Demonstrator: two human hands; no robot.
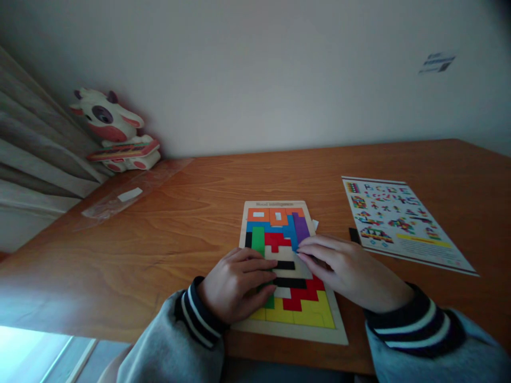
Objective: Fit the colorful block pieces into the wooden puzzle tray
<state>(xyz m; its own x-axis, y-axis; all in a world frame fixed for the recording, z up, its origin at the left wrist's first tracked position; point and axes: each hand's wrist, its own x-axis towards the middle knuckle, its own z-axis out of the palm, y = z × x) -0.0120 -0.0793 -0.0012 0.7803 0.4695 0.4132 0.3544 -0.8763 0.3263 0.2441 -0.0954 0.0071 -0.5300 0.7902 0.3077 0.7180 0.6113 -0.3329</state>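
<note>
A wooden puzzle board (339, 335) lies flat before me, its frame largely filled with coloured blocks. My left hand (241, 282) rests over the board's left side, fingers stretched out, tips at the left end of a short black block (286, 265). The fingertips and thumb of my right hand (339, 266) are pinched together at the lower end of a blue block (293, 234), beside a purple block (301, 227). Bare board shows in the middle. Red blocks (278, 240) sit above it, and yellow blocks (303, 315) fill the bottom. My left hand hides some blocks.
A printed pattern sheet (399, 218) lies to the right, with a black piece (354, 235) at its left edge. At the back left stand a cow toy with a keyboard (123, 133) and a clear plastic bag (107, 210). A wall is behind the table (191, 191).
</note>
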